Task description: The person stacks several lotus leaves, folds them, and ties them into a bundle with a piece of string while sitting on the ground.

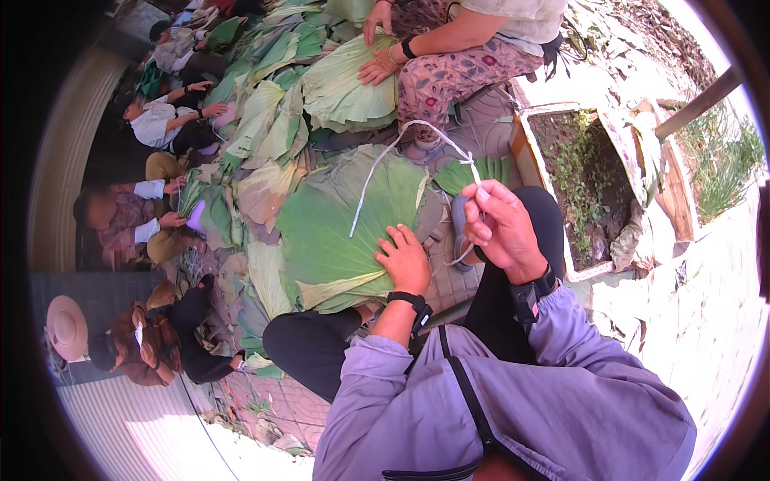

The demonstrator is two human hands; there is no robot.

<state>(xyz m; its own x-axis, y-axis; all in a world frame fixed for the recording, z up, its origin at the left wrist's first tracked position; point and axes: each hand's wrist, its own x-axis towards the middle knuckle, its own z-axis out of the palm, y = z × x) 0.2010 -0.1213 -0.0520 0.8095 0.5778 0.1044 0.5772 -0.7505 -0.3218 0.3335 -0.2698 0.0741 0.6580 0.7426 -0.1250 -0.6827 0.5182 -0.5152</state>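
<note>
Cord, thin, white, knotted, pinched between thumb and fingers of right hand, arches leftward across large round green leaf at frame centre; free end points lower left. Left hand nearer leaf, fingers spread, resting on its lower right part.

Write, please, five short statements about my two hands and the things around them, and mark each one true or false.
1. The right hand holds a thin white cord. True.
2. The left hand is clenched into a fist. False: its fingers are spread on a large, broad green leaf.
3. A black band is on each wrist. True.
4. The pale-walled rectangular planter box stands left of both hands. False: it stands to their right.
5. A round, wide-brimmed pink hat shows at the far left. True.
</note>
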